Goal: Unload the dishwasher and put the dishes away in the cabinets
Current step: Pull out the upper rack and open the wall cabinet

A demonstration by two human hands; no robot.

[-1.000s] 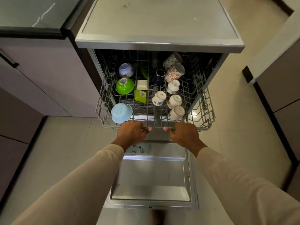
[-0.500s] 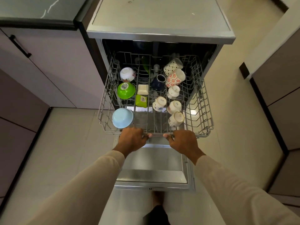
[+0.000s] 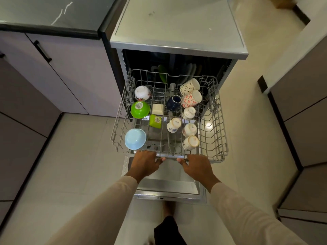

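Here, nearest the camera, two pale sleeves reach forward to the front rail of the upper rack (image 3: 219, 138). The left grip (image 3: 145, 164) and the right grip (image 3: 196, 167) each curl their fingers over that rail, near each other, thumbs pointing inward. Beneath them the dishwasher door (image 3: 168, 184) lies folded down flat, its far part under the rack. The rack juts out of the dishwasher (image 3: 177, 23) above the door.

The tiled floor (image 3: 79, 156) runs wide to the left of the door and narrower to the right, where dark cabinet fronts (image 3: 304, 103) stand near the rack's right wall. Pale cabinets (image 3: 70, 76) and a dark-edged bench (image 3: 44, 11) adjoin the dishwasher on the left.

In the rack, three upturned bowls line the left side: a light blue bowl (image 3: 135, 141) nearest, a green bowl (image 3: 140, 109), then a white flowered bowl (image 3: 142, 92). Beside them lie two small square dishes, one green (image 3: 155, 121), one cream (image 3: 157, 109). Four small white cups (image 3: 190, 142) stand in the middle, with one dark blue cup (image 3: 174, 102) and two patterned mugs (image 3: 191, 99) behind. Plates (image 3: 190, 69) stand on edge in the dark cavity; their number cannot be told.
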